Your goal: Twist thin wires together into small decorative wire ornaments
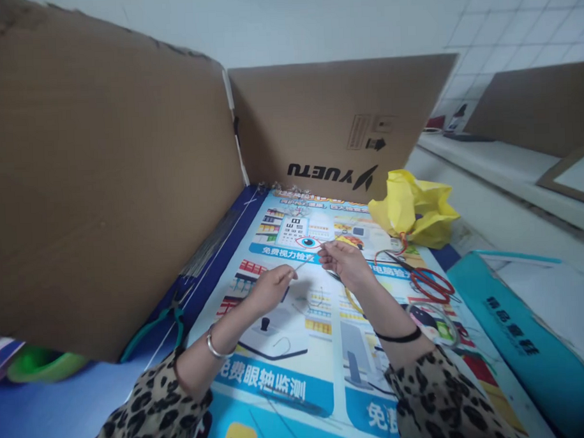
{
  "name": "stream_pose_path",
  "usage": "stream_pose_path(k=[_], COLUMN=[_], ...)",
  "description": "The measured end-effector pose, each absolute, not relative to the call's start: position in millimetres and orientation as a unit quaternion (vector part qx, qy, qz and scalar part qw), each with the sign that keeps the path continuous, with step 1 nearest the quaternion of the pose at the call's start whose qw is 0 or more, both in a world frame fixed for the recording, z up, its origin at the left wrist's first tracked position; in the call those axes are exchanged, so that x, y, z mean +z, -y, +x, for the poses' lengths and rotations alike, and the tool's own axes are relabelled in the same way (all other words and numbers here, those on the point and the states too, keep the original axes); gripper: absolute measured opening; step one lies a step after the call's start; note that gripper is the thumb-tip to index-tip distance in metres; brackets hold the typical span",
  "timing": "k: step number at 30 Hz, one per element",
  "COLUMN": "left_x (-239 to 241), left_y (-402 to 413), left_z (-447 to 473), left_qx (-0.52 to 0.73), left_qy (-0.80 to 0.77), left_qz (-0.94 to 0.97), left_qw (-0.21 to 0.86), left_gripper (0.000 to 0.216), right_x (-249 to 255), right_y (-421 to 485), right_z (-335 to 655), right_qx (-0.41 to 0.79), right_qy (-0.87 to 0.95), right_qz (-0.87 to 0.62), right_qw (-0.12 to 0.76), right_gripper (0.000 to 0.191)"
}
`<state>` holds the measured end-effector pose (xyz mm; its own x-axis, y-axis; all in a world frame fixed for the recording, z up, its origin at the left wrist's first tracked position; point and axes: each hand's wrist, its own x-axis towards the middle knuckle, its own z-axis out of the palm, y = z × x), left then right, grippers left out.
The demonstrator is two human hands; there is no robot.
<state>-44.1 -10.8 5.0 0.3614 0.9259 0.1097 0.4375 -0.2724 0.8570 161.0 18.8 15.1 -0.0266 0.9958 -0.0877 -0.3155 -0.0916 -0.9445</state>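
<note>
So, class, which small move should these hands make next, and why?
Perhaps bend the thin wire a little with the right hand while the left hand steadies it: both seem to pinch it, its visible stretch looks nearly straight, and a curved wire lies on the printed sheet below.

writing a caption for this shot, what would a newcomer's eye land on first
Probably the crumpled yellow bundle at right, by the back cardboard panel. Next, mid-picture, the left hand and right hand, each pinching what looks like thin wire over the printed poster. Red-handled scissors lie right of them.
</note>
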Motion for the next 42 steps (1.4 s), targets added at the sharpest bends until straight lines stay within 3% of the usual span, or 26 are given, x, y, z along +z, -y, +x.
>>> stream_pose_path(k=[13, 24, 31, 38, 42], left_x=[3, 4, 6, 1, -2], left_y=[9, 14, 17, 15, 14], left_z=[-43, -37, -33, -35, -36], left_qx=[0.355, 0.363, 0.372, 0.390, 0.400], left_qy=[-0.462, -0.438, -0.444, -0.435, -0.429], left_qz=[0.698, 0.566, 0.548, 0.518, 0.518], left_qw=[0.416, 0.597, 0.603, 0.625, 0.622], left_gripper=[0.021, 0.027, 0.027, 0.024, 0.023], right_x=[1, 0, -2, 6, 8], right_y=[-21, -22, -21, -13, -12], right_z=[162, 157, 155, 147, 149], right_qx=[0.571, 0.571, 0.565, 0.624, 0.656], right_qy=[0.388, 0.372, 0.358, 0.292, 0.330], right_qz=[-0.452, -0.425, -0.440, -0.360, -0.313], right_qw=[0.564, 0.596, 0.600, 0.630, 0.602], right_gripper=[0.029, 0.031, 0.027, 0.019, 0.014])
